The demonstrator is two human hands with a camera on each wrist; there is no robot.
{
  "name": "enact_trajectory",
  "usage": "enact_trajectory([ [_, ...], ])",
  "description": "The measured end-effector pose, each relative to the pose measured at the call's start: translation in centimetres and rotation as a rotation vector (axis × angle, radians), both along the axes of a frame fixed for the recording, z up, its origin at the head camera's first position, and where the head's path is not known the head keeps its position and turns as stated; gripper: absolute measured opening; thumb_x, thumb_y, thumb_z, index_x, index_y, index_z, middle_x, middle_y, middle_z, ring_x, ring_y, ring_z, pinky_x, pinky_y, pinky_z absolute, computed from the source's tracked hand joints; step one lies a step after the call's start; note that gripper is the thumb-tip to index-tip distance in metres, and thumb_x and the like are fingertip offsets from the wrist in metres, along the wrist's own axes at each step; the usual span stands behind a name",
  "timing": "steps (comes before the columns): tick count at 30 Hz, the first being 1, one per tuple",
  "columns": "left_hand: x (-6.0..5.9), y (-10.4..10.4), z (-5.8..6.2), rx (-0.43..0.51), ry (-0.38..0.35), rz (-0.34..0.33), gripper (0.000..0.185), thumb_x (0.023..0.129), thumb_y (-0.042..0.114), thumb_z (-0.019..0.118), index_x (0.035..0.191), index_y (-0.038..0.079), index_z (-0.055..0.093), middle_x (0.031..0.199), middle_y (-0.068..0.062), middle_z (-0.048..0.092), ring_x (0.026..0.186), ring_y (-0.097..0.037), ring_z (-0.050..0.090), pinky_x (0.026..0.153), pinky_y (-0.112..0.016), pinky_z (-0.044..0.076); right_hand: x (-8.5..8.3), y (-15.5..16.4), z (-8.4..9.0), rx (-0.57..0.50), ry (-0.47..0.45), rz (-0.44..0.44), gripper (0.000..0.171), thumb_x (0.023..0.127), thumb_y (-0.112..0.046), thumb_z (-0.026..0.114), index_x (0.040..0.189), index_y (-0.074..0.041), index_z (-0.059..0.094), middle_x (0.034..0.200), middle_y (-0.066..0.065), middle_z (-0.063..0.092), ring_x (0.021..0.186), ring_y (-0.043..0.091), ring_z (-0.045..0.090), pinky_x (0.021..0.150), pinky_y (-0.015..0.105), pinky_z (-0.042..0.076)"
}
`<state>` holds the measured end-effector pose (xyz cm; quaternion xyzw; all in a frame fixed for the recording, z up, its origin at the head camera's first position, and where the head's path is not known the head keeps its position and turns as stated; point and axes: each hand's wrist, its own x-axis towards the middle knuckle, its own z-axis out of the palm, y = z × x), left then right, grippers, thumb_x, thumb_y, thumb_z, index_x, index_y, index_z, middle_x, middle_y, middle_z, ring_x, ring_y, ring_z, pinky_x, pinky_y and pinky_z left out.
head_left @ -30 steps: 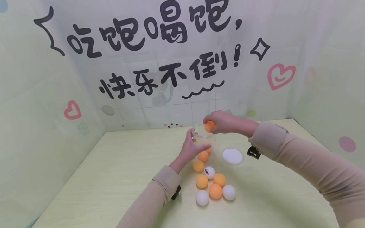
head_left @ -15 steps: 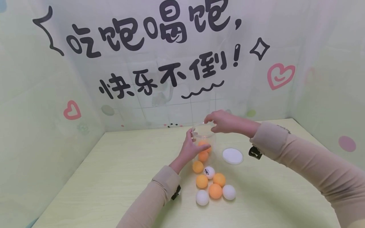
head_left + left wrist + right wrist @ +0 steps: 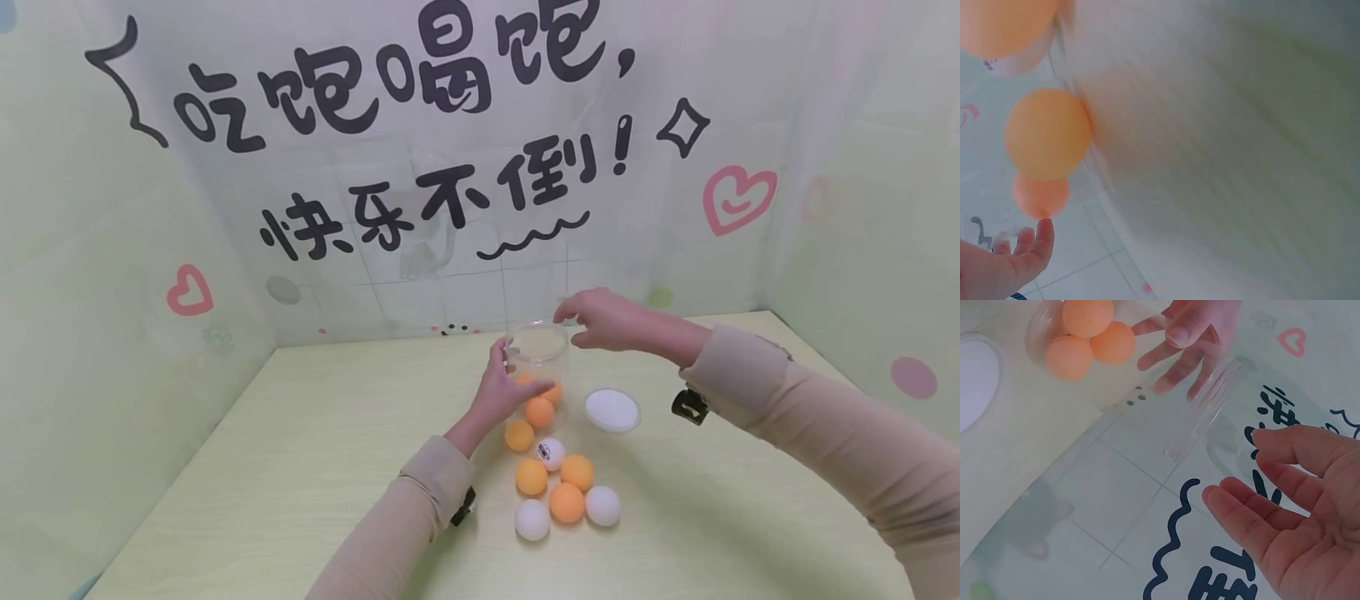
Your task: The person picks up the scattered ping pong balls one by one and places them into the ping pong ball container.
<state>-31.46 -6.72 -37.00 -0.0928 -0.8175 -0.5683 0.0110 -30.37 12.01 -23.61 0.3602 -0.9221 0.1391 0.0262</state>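
A clear plastic jar (image 3: 542, 354) stands upright on the table, with three orange ping-pong balls (image 3: 1088, 312) visible at its bottom. My left hand (image 3: 501, 392) grips its near left side, thumb and fingers spread around the wall. Right of the rim, my right hand (image 3: 611, 320) hovers apart from the jar, fingers loosely bent and holding nothing; the right wrist view shows the bare palm (image 3: 1310, 525). In front of the jar lie several loose balls, among them an orange ball (image 3: 567, 503), a white ball (image 3: 532, 520) and a white ball with a printed mark (image 3: 551, 454).
A white round lid (image 3: 612, 410) lies flat to the right of the jar. The pale wooden table (image 3: 300, 483) ends at a printed curtain (image 3: 420, 292) behind the jar, and curtain walls stand at both sides.
My right hand has let go of an orange ball, which dropped into the jar, and has drawn back to the right. My left hand keeps its hold.
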Motion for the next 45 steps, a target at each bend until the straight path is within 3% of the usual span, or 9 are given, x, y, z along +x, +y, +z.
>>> enact_trajectory([
  [11, 0.1, 0.0, -0.1, 0.007, -0.009, 0.006, 0.1, 0.069, 0.033, 0.079, 0.143, 0.013, 0.016, 0.143, -0.014, 0.032, 0.126, -0.033, 0.036, 0.099, -0.048, 0.037, 1.2, 1.6, -1.6, -0.017, 0.008, -0.013, 0.029, 0.076, 0.0, 0.063, 0.105, 0.001, 0.064, 0.102, 0.013, 0.064, 0.084, 0.026, 0.06, 0.073, 0.036, 0.051],
  [18, 0.1, 0.1, 0.1, -0.002, -0.01, 0.004, 0.1, 0.069, 0.032, 0.079, 0.143, 0.014, 0.015, 0.144, -0.014, 0.03, 0.127, -0.034, 0.036, 0.1, -0.049, 0.036, 2.5, 2.1, -4.0, -0.054, -0.125, -0.002, 0.03, 0.079, 0.0, 0.063, 0.108, 0.002, 0.062, 0.107, 0.014, 0.063, 0.089, 0.027, 0.06, 0.075, 0.036, 0.052],
  [22, 0.2, 0.1, 0.1, -0.005, -0.001, 0.007, 0.099, 0.07, 0.031, 0.079, 0.143, 0.013, 0.015, 0.144, -0.015, 0.03, 0.126, -0.034, 0.037, 0.1, -0.048, 0.036, 3.5, 2.1, -5.8, -0.059, -0.151, 0.033, 0.029, 0.079, -0.001, 0.064, 0.107, 0.002, 0.062, 0.104, 0.013, 0.063, 0.087, 0.026, 0.06, 0.072, 0.032, 0.052],
  [27, 0.2, 0.1, 0.1, -0.005, 0.005, 0.009, 0.099, 0.069, 0.031, 0.079, 0.143, 0.013, 0.016, 0.143, -0.015, 0.031, 0.126, -0.033, 0.037, 0.1, -0.048, 0.037, 5.3, 2.1, -7.9, -0.061, -0.181, 0.079, 0.025, 0.077, -0.004, 0.068, 0.101, -0.001, 0.063, 0.092, 0.006, 0.062, 0.079, 0.019, 0.057, 0.067, 0.025, 0.049],
  [32, 0.1, 0.1, 0.1, -0.009, 0.001, 0.012, 0.099, 0.069, 0.031, 0.079, 0.143, 0.013, 0.016, 0.144, -0.014, 0.03, 0.126, -0.033, 0.037, 0.1, -0.048, 0.037, 6.9, 2.2, -9.8, -0.064, -0.24, 0.109, 0.022, 0.076, -0.008, 0.07, 0.097, -0.003, 0.063, 0.077, -0.001, 0.053, 0.068, 0.007, 0.045, 0.06, 0.021, 0.041],
  [38, 0.1, 0.1, 0.2, -0.011, -0.006, 0.009, 0.099, 0.07, 0.03, 0.079, 0.143, 0.014, 0.016, 0.144, -0.015, 0.029, 0.127, -0.033, 0.036, 0.1, -0.048, 0.036, 8.2, 2.5, -11.4, -0.082, -0.361, 0.094, 0.02, 0.076, -0.011, 0.07, 0.095, -0.008, 0.063, 0.078, -0.004, 0.052, 0.068, 0.006, 0.044, 0.06, 0.021, 0.04],
  [45, 0.1, 0.1, 0.1, -0.006, -0.005, 0.01, 0.1, 0.069, 0.029, 0.08, 0.144, 0.014, 0.015, 0.145, -0.014, 0.03, 0.128, -0.033, 0.036, 0.101, -0.048, 0.036, 9.0, 2.6, -12.5, -0.084, -0.383, 0.113, 0.018, 0.075, -0.013, 0.071, 0.09, -0.014, 0.061, 0.076, -0.009, 0.048, 0.067, 0.003, 0.042, 0.06, 0.019, 0.038],
])
